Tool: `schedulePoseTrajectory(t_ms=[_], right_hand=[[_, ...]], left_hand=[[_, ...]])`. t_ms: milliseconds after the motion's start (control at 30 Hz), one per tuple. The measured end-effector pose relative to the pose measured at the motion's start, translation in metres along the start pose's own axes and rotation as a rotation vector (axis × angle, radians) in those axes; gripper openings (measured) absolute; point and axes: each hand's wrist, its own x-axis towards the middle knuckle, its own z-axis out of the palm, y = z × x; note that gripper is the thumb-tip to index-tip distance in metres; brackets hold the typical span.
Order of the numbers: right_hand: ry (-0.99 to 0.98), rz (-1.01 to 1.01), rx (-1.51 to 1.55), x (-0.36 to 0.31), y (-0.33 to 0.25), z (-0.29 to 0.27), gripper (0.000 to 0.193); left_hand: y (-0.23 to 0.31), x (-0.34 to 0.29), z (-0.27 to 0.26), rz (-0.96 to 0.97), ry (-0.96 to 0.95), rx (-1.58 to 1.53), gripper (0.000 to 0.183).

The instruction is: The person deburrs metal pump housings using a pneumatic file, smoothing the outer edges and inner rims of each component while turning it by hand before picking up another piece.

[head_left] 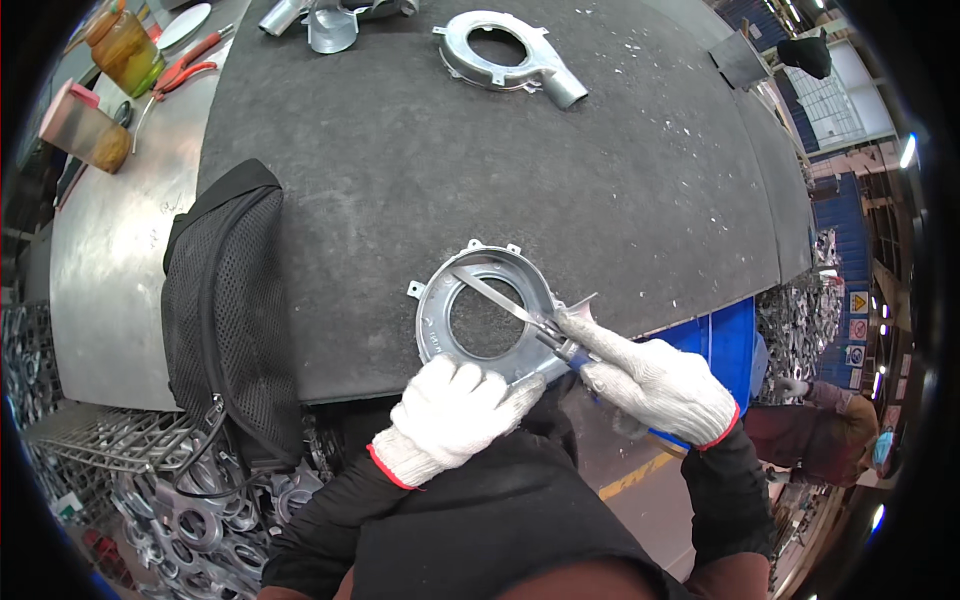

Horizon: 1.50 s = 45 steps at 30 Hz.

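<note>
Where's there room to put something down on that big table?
The dark mat has a wide bare patch between the far housing and near housing, right of the black bag; pale flecks dot its right side. The steel strip left of the bag looks free too. It's crowded around the jars, red-handled pliers, left hand and right hand.

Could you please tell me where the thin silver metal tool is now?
In the head view, the thin silver metal tool is near the centre, held in the white-gloved right hand, its blade over the round silver metal casting.
</note>
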Motion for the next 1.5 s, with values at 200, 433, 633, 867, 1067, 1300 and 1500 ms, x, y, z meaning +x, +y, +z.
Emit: schedulePoseTrajectory(t_ms=[200,433,633,867,1067,1300,1500], right_hand=[[0.105,0.072,0.094,-0.020,0.018,0.005,0.059],[0.107,0.032,-0.016,-0.017,0.018,0.000,0.058],[0.015,0.072,0.076,-0.009,0.007,-0.006,0.059],[-0.037,0.060,0.191,-0.004,0.013,-0.016,0.060],[-0.058,0.084,0.238,-0.006,0.020,-0.024,0.060],[0.352,-0.327,0.788,-0.031,0.073,0.005,0.081],[0.395,-0.374,1.115,-0.016,0.131,0.051,0.085]], left_hand=[[0.006,-0.002,0.005,-0.012,0.015,0.012,0.042],[0.006,0.000,0.004,-0.020,-0.034,0.018,0.044],[0.006,-0.003,0.005,-0.015,-0.017,0.047,0.042],[0.009,0.000,0.009,-0.012,-0.035,0.077,0.040],[0.010,0.005,0.008,0.024,-0.068,0.116,0.040],[0.006,0.080,-0.063,0.019,-0.131,0.137,0.036],[-0.021,0.255,-0.064,-0.196,-0.711,0.273,0.030]])
